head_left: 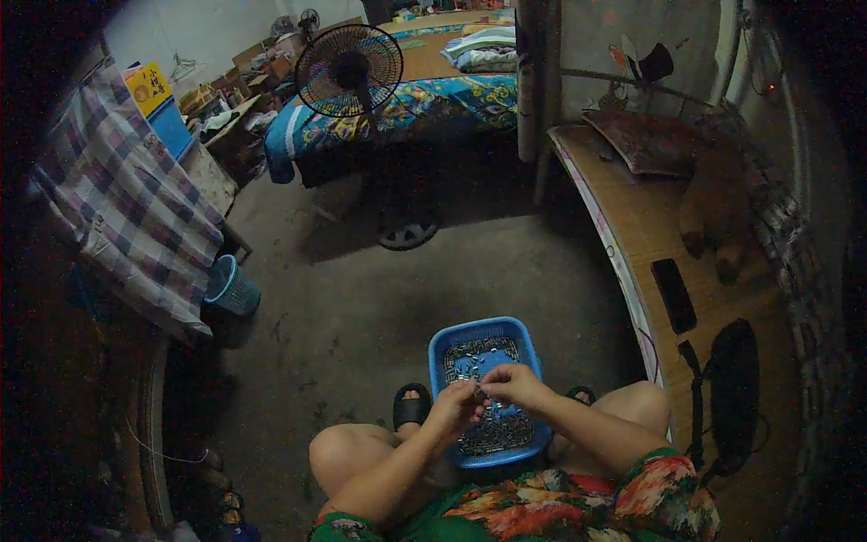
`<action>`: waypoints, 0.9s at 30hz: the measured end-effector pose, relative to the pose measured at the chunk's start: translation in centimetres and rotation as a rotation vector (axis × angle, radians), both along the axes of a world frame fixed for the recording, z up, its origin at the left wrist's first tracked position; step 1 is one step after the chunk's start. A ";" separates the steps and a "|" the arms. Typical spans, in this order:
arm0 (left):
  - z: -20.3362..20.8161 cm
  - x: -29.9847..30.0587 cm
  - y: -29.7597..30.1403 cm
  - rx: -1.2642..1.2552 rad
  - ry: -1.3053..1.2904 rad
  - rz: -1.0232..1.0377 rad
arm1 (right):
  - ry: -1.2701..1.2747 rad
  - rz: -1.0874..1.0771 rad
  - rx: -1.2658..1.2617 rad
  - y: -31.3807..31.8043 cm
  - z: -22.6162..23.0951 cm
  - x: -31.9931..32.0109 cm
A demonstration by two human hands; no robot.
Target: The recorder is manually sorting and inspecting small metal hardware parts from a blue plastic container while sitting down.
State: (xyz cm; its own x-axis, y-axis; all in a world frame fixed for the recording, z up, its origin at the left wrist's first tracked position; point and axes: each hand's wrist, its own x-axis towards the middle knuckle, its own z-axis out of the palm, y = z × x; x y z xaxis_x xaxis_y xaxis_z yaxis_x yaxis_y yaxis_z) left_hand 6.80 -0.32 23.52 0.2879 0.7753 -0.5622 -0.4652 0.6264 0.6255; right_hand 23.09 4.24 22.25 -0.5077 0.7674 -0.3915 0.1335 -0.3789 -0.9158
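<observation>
Between my knees stands a blue plastic basket (436, 357) with many small shiny metal pieces (492, 435) and some blue bits in it. Both my hands are raised over its middle, fingertips almost meeting. My left hand (459, 404) is closed, its fingers curled in a pinch. My right hand (517, 386) also pinches, thumb and forefinger close to the left fingertips. A tiny part seems to sit between them, too small and dim to name.
A black standing fan (349, 70) is ahead, before a bed with a blue patterned cover (452, 104). To the right, a wooden bench (623, 203) holds a black phone (674, 296) and a dark bag (733, 388). At left are a blue bin (233, 287) and a checked cloth (135, 199).
</observation>
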 end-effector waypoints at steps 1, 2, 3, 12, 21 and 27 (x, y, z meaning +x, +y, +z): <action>0.0 -0.1 0.0 0.000 -0.013 -0.006 | 0.000 0.001 0.000 -0.1 0.0 -0.1; -0.4 -0.3 0.0 0.000 -0.014 -0.005 | -0.001 0.011 0.020 -0.1 0.1 -0.1; -1.1 -0.5 0.1 0.000 -0.032 -0.009 | -0.001 0.021 0.040 -0.2 0.2 -0.2; -0.4 -0.2 0.1 0.011 -0.099 0.007 | -0.046 -0.038 0.268 -0.1 -2.1 -0.4; -0.8 -0.4 0.0 0.041 -0.135 0.008 | -0.047 0.068 -0.074 0.2 1.3 -0.3; -1.6 -0.7 0.2 0.058 -0.141 0.007 | 0.131 -0.057 -0.281 0.3 2.4 -0.1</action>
